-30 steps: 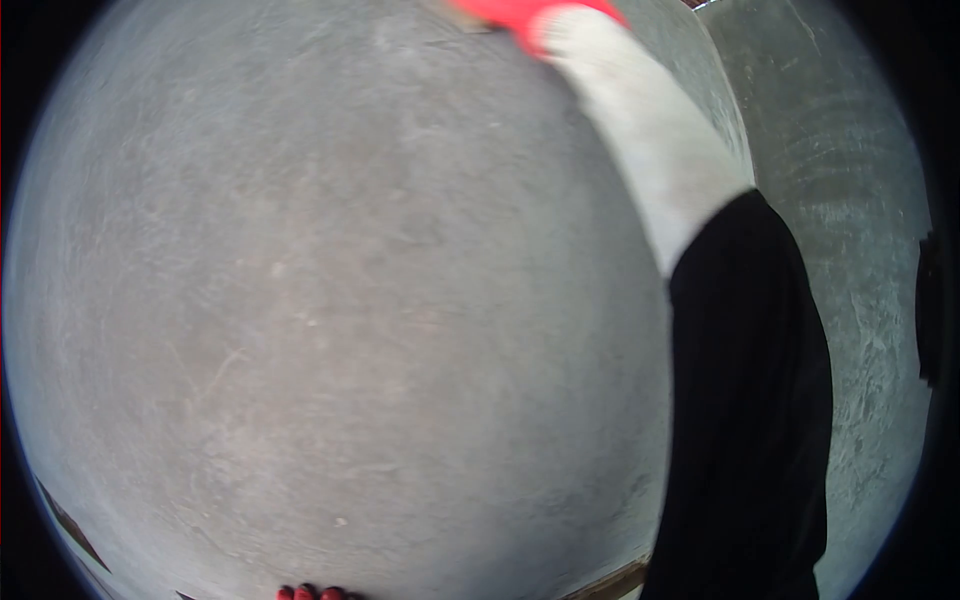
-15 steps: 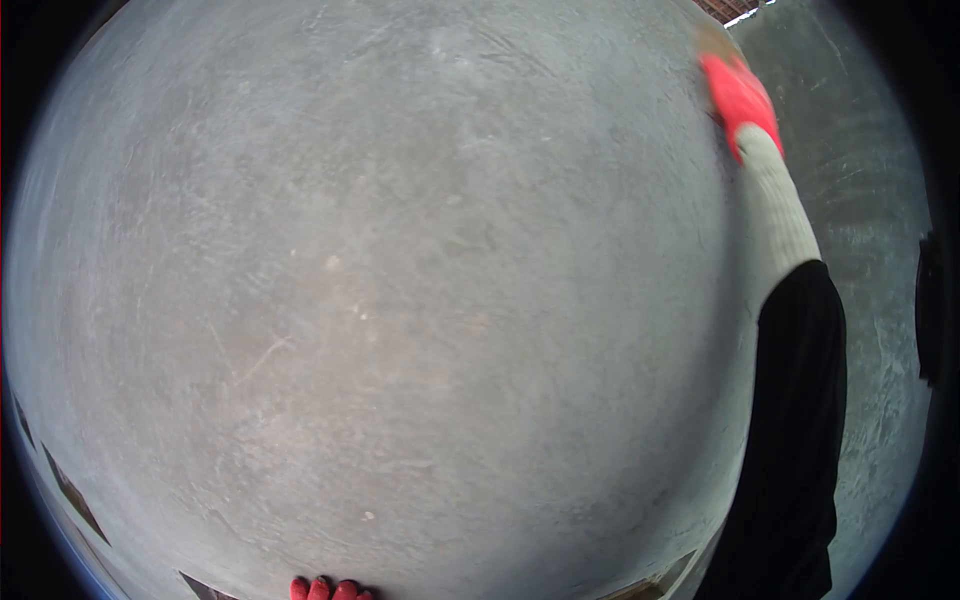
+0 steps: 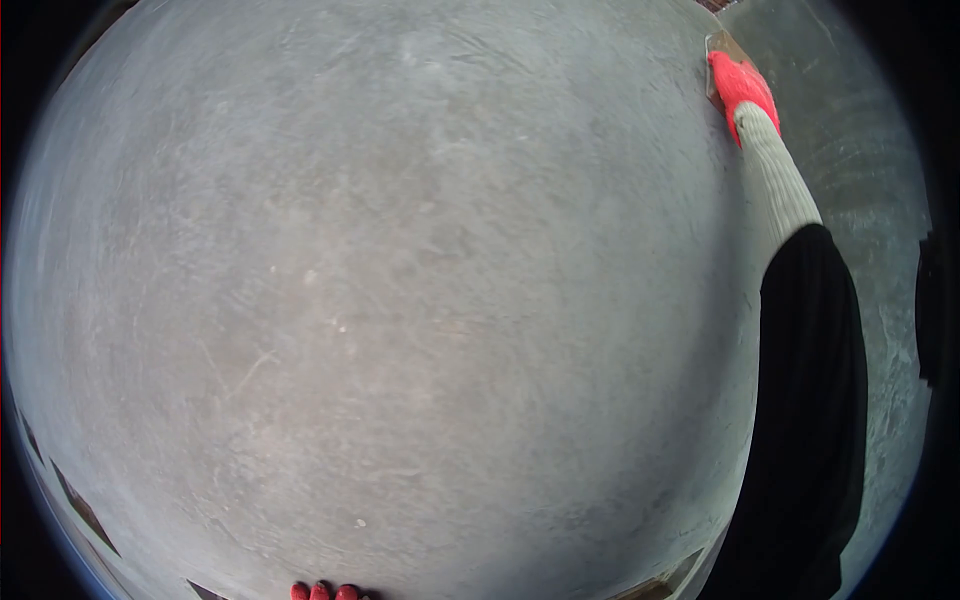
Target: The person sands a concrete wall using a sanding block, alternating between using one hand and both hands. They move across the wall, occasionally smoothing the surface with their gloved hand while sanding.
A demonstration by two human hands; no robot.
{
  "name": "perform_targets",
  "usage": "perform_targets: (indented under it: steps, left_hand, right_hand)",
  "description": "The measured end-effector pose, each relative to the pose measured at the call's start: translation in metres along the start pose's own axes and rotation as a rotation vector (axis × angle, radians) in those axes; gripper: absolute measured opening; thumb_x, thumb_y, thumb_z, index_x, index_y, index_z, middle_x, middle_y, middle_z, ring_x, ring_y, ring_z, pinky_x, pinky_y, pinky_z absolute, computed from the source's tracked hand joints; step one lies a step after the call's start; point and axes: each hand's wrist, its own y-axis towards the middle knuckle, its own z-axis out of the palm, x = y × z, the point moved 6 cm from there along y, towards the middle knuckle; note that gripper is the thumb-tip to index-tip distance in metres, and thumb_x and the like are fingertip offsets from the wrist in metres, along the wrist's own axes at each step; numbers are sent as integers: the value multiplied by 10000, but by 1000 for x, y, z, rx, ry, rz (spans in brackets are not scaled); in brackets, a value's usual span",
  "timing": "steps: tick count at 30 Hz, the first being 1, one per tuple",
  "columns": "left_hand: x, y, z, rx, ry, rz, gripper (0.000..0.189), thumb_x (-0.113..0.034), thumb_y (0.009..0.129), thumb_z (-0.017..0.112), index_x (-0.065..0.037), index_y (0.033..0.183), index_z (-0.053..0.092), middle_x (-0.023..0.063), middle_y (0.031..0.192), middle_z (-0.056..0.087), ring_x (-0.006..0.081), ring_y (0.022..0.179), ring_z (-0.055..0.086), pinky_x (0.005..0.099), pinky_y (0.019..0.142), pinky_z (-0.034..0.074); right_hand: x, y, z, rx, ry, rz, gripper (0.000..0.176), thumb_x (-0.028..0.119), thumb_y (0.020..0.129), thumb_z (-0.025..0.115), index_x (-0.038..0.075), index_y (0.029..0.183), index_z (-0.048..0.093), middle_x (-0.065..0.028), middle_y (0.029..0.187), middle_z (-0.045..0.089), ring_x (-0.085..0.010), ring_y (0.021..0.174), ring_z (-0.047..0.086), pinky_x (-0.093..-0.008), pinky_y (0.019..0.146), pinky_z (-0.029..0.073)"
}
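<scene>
A grey, smeared wall surface [image 3: 400,300] fills most of the head view. My right hand [image 3: 743,92], in a red and white glove, reaches to the upper right and is closed on a flat trowel-like tool [image 3: 713,75]. That tool lies against the wall by its right-hand corner. At the bottom edge, only the red gloved fingertips of my left hand [image 3: 322,591] show, slightly apart and next to the wall. The rest of this hand is out of view.
Another grey wall face [image 3: 880,200] stands at the right, beyond the corner, with a dark object [image 3: 928,310] at its far edge. Dark angular gaps show at the lower left and along the bottom. A reddish-brown patch is at the top right.
My right hand has shifted slightly upward, and the tool, blurred before, now shows clearly. The wall marks sit a little to the left. My left fingertips are slightly lower in view.
</scene>
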Motion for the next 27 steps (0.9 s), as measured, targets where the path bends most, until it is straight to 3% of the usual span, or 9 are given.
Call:
perform_targets:
  steps: [3,6,8,11,14,19,20,23,27]
  left_hand:
    - [1,-1,-2,16,8,-7,450,-259,907,441,-27,1280,542,179,1286,581,431,1249,493,639,1053,330]
    - [4,-6,0,9,38,23,449,-281,916,431,-32,1271,549,170,1282,585,436,1244,496,644,1062,311]
    - [2,-7,0,28,69,23,449,-294,922,420,-36,1265,553,164,1277,588,445,1238,497,648,1069,293]
    - [3,-9,1,55,90,6,461,-299,916,427,-47,1285,543,164,1291,581,454,1253,480,649,1073,285]
    - [2,-6,3,26,5,-10,483,-309,908,436,-48,1305,522,166,1298,574,447,1272,463,649,1073,284]
    - [4,-3,0,50,-3,6,490,-305,903,443,-29,1300,519,180,1291,571,443,1267,464,652,1062,296]
    - [5,-3,1,58,-4,12,490,-305,903,443,-29,1300,519,180,1291,571,443,1267,464,652,1062,296]
    - [7,-7,2,76,69,30,450,-285,915,440,-33,1270,552,173,1292,577,446,1267,471,649,1074,285]
    - [7,-7,-1,83,117,48,453,-283,917,438,-34,1279,548,175,1301,576,442,1273,472,644,1078,293]
  right_hand:
    - [12,-7,-3,-100,104,-137,702,526,882,543,34,1383,514,-151,1395,540,-278,1303,486,-356,1055,367]
    - [166,-46,47,169,-265,-764,494,451,946,417,129,1275,597,-184,1506,382,-313,1395,361,-343,1139,294]
    - [189,-75,24,185,117,-595,527,437,938,412,106,1321,561,-199,1510,367,-327,1406,338,-355,1147,281]
    - [94,-7,35,127,-360,-636,613,463,897,444,31,1318,552,-229,1467,412,-324,1357,405,-379,1116,325]
    - [-71,30,-15,-1,51,120,759,507,852,602,67,1448,443,-148,1429,509,-233,1314,481,-332,1062,359]
    - [7,-15,-2,33,186,12,756,537,838,614,91,1432,472,-136,1359,562,-197,1190,554,-348,982,420]
    - [31,-2,22,317,-62,-47,711,536,838,621,90,1383,518,-115,1318,587,-201,1091,589,-355,894,466]
    - [234,-123,20,271,79,-601,549,427,884,521,39,1266,585,-208,1445,453,-379,1287,474,-409,1074,377]
    - [209,-134,17,282,17,-529,571,395,871,551,59,1333,539,-227,1443,447,-393,1282,477,-416,1075,379]
